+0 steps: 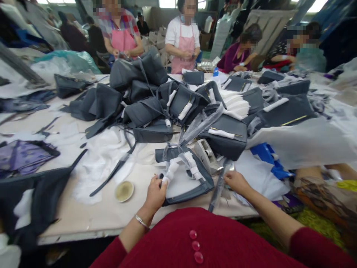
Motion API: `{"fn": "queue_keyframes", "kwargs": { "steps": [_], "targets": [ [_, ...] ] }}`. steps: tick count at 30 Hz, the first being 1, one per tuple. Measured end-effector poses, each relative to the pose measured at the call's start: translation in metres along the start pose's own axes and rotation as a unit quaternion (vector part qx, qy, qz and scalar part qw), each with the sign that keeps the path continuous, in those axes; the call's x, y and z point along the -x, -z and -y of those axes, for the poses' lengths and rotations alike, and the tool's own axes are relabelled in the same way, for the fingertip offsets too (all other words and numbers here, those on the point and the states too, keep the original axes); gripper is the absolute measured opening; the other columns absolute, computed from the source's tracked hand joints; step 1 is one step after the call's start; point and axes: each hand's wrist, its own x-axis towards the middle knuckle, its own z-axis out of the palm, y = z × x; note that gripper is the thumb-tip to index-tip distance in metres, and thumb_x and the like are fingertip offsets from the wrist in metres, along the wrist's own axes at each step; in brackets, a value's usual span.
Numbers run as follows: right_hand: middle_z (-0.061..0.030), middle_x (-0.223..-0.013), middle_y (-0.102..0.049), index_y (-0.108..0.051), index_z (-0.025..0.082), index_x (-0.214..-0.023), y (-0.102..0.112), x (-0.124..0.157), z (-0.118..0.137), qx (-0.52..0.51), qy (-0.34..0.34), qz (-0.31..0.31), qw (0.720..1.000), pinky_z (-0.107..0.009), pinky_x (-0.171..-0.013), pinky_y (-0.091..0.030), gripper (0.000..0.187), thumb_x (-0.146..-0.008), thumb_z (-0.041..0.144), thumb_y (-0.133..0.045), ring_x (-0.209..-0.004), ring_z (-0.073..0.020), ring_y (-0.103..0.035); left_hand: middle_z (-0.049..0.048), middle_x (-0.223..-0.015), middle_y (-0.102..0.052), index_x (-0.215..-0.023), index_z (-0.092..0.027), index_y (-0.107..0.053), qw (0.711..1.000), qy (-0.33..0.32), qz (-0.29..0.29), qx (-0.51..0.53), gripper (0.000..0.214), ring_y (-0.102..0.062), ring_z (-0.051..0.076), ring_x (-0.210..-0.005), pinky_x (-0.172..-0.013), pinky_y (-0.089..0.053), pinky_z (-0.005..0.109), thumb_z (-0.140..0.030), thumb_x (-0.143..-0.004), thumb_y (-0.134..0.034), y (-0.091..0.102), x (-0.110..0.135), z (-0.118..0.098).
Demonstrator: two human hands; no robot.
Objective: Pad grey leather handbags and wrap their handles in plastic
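While left grip [156, 190], at left edge of bag [192, 194], pinches white-wrapped strap [170, 171], right grip [234, 181] pinches plastic-covered strap [218, 188].

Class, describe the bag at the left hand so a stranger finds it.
On the pale table, look between the heap of dark bags and the red top. One bag lies there, left hand holding its white wrapping. Its broad white area distinguishes it from dark-faced neighbours.

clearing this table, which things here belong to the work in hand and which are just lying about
In use:
- white-wrapped strap, in the left hand
- plastic-wrapped strap, pinched by the right hand
- dark grey handbag, between the hands
- tape dispenser, probably

Lying about:
- round dish
- purple patterned fabric
- blue packaging
- piled handbags, untouched
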Motion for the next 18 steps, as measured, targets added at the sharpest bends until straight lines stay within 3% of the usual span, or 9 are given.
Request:
{"fn": "queue_keyframes", "kwargs": {
  "steps": [4, 7, 9, 13, 18],
  "targets": [
    [-0.0010, -0.068, -0.068, -0.067, 0.018, -0.077, -0.010, 0.031, 0.069, -0.094, 0.151, 0.091, 0.980, -0.023, -0.062, -0.042, 0.022, -0.082, 0.034, -0.053, -0.064, -0.0141, -0.059, 0.0161, -0.119, -0.059, -0.085, -0.015, -0.071, 0.999, -0.021, -0.044, 0.009, 0.026, -0.053, 0.029, -0.120, -0.106, -0.042, 0.046, -0.031, -0.087, -0.051, -0.003, 0.003, -0.003],
    [-0.0002, -0.062, -0.066, -0.065, 0.017, -0.071, -0.044, 0.041, 0.133, -0.141, 0.191, 0.143, 0.961, -0.022, -0.054, -0.038, 0.024, -0.080, 0.036, -0.055, -0.055, -0.0116, -0.054, 0.0164, -0.116, -0.058, -0.083, -0.014, -0.070, 0.997, -0.035, -0.064, 0.011, 0.023, -0.053, 0.029, -0.118, -0.106, -0.042, 0.047, -0.029, -0.086, -0.053, -0.006, 0.005, -0.004],
    [0.0003, -0.057, -0.063, -0.064, 0.017, -0.064, -0.073, 0.038, 0.162, -0.151, 0.184, 0.168, 0.957, -0.021, -0.051, -0.035, 0.023, -0.079, 0.033, -0.057, -0.050, -0.0101, -0.050, 0.0163, -0.113, -0.058, -0.082, -0.014, -0.068, 0.996, -0.051, -0.075, 0.014, 0.021, -0.053, 0.028, -0.115, -0.106, -0.042, 0.048, -0.027, -0.087, -0.053, -0.009, 0.007, -0.004],
    [0.0010, -0.050, -0.059, -0.064, 0.017, -0.056, -0.120, 0.024, 0.179, -0.117, 0.147, 0.161, 0.969, -0.023, -0.049, -0.031, 0.022, -0.075, 0.028, -0.059, -0.046, -0.0101, -0.046, 0.0158, -0.111, -0.057, -0.083, -0.014, -0.066, 0.990, -0.087, -0.110, 0.012, 0.014, -0.053, 0.028, -0.113, -0.103, -0.044, 0.051, -0.021, -0.085, -0.054, -0.013, 0.010, -0.003],
    [-0.0002, -0.053, -0.063, -0.066, 0.017, -0.055, -0.135, 0.018, 0.177, -0.090, 0.142, 0.141, 0.976, -0.023, -0.050, -0.032, 0.023, -0.075, 0.027, -0.060, -0.048, -0.0110, -0.049, 0.0168, -0.119, -0.052, -0.084, -0.014, -0.064, 0.987, -0.081, -0.137, -0.013, 0.008, -0.049, 0.030, -0.117, -0.102, -0.045, 0.052, -0.017, -0.081, -0.057, -0.017, 0.012, -0.003]
  ]
}}
